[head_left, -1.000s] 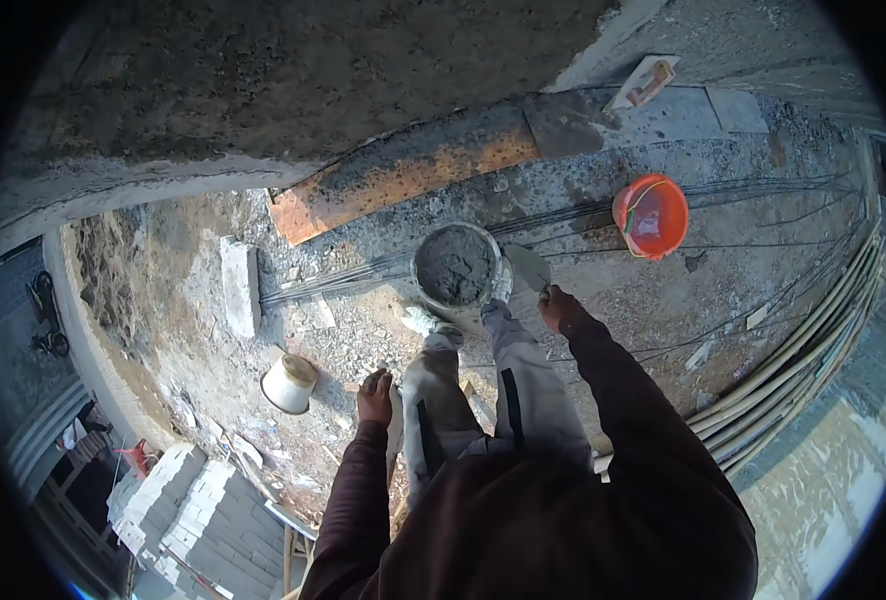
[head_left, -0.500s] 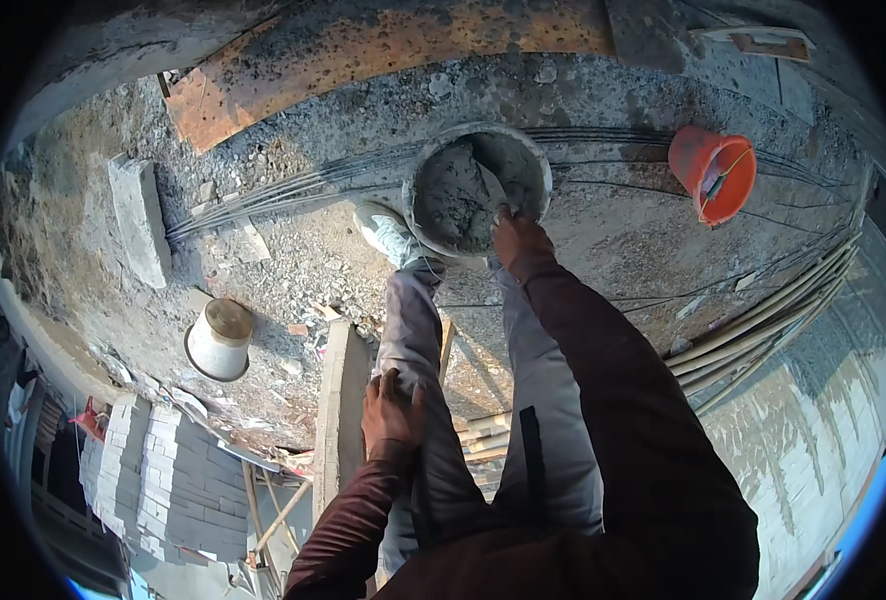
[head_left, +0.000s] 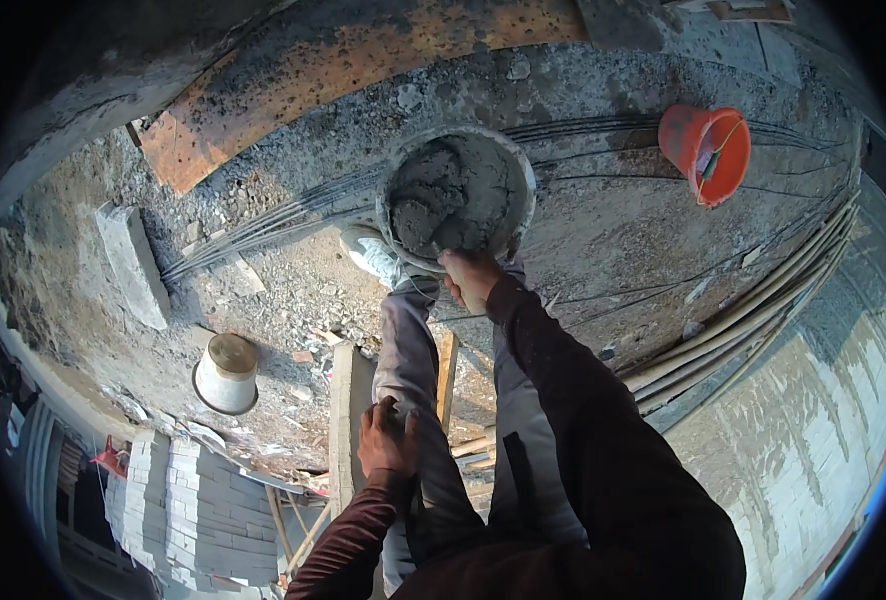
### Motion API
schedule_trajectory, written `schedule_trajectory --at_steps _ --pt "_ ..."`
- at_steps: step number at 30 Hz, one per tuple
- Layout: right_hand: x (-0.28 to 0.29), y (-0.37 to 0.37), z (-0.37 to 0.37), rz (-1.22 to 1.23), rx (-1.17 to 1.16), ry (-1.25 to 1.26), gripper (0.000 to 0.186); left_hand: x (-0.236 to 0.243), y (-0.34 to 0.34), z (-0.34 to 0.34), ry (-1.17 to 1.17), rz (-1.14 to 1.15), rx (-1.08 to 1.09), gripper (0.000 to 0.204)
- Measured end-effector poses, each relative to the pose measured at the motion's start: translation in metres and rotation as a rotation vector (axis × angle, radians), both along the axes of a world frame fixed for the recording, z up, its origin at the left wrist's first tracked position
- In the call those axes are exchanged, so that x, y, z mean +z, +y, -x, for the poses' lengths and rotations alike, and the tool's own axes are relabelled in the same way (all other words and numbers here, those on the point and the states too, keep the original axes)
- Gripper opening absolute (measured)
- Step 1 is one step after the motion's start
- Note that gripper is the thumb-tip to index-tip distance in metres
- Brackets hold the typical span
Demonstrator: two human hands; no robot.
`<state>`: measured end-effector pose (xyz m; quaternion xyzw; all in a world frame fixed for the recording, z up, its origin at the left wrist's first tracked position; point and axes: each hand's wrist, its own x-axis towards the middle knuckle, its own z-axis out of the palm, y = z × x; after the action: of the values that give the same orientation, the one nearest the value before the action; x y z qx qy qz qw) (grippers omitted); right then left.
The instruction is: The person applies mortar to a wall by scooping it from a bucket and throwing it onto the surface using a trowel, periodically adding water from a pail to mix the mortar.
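My right hand (head_left: 468,275) grips a trowel at the near rim of a large round bucket (head_left: 521,195), with the tool's blade down in wet grey mortar (head_left: 463,190), largely hidden. My left hand (head_left: 388,440) rests on my left leg (head_left: 403,350) near the knee, fingers bent and somewhat apart, with nothing clearly in them. A pale shoe (head_left: 368,250) stands against the bucket's lower left side.
An orange bucket (head_left: 678,150) stands right. A rusty board (head_left: 223,115) borders a rough wall (head_left: 83,90). Steel bars (head_left: 263,230) cross the rubble ground. A concrete block (head_left: 128,260), upturned white bucket (head_left: 223,385), bamboo poles (head_left: 743,325) and stacked blocks (head_left: 203,500) lie around.
My right hand has moved from right of the bucket to its near rim, taking the trowel into the mortar. My left hand has come onto my leg. The view has shifted downward.
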<state>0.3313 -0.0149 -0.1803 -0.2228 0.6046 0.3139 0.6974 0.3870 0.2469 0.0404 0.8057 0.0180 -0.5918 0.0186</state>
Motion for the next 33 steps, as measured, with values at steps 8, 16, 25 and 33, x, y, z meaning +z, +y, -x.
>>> schedule_trajectory --at_steps 8,16,25,33 --pt "-0.035 -0.027 0.027 0.525 0.896 -0.399 0.048 -0.003 -0.013 0.017 -0.006 0.081 -0.091 0.052" --pt "0.054 -0.245 0.153 1.112 0.313 0.121 0.029 -0.011 0.005 0.043 -0.109 0.131 -0.285 0.062" --pt "-0.053 -0.639 0.428 1.316 0.105 0.448 0.075 -0.048 -0.124 0.21 -0.094 -0.135 -0.18 0.077" --pt "-0.123 -0.639 0.337 1.028 -0.091 0.119 0.055 -0.046 -0.175 0.259 -0.056 -0.39 -0.242 0.091"
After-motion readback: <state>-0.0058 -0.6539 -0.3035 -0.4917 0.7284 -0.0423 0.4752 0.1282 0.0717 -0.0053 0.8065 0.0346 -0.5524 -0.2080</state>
